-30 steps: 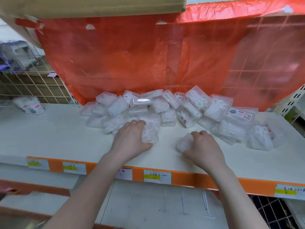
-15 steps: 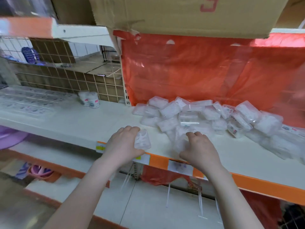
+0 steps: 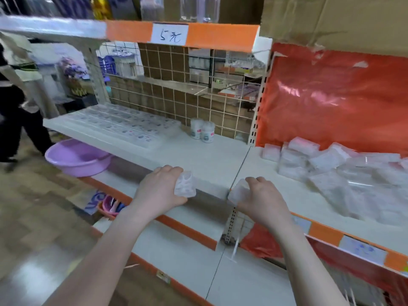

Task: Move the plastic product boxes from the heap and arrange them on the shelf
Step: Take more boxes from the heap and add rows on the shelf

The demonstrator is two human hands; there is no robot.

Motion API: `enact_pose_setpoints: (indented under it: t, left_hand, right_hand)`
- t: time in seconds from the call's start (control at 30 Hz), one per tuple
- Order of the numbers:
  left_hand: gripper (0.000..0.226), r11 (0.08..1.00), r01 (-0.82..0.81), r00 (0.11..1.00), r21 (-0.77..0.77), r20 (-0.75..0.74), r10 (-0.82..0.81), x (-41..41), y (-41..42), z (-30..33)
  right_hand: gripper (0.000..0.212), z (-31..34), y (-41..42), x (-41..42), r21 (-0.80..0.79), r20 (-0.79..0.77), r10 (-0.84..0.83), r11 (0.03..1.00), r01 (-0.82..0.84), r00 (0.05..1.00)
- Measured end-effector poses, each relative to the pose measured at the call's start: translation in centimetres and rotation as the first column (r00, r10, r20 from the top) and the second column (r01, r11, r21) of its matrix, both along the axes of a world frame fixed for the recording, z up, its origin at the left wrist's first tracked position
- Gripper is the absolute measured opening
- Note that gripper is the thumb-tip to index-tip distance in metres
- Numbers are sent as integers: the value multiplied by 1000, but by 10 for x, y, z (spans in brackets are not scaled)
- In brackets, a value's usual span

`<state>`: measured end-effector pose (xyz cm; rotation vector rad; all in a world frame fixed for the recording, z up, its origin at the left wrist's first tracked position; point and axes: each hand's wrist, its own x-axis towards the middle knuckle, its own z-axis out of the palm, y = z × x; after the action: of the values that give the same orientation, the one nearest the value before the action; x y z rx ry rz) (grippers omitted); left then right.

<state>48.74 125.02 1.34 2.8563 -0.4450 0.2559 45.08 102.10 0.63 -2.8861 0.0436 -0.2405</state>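
Observation:
My left hand grips a clear plastic product box above the front edge of the white shelf. My right hand grips a second clear box near the seam between two shelf sections. The heap of clear plastic boxes lies to the right on the shelf, in front of a red plastic sheet. Rows of similar flat boxes lie arranged at the shelf's far left.
Two small white tubs stand by the wire grid back panel. A purple basin sits on the lower shelf at left. A person stands in the aisle at far left. A cardboard box sits overhead.
Both hands have lifted a box each off the heap and carried them leftward. The view has swung left, so the heap now lies at the right.

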Motion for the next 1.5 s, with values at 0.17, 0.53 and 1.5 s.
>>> enact_pose_setpoints:
  t: [0.17,0.53,1.5]
  left_hand:
    - [63,997,-73,997,4,-4,73,24,62,-5]
    - [70,992,-110,993,62,-26,112,152,200,1]
    - [77,961,241,968,133,-109,-227,439,534,18]
  right_hand:
    - [53,0,57,45,31,-1,74,997,-74,997]
    - [47,-8,186,181,102,-8,121,987,-120,993]
    - [35,5,527,383,52,-180,-227,969,240,957]
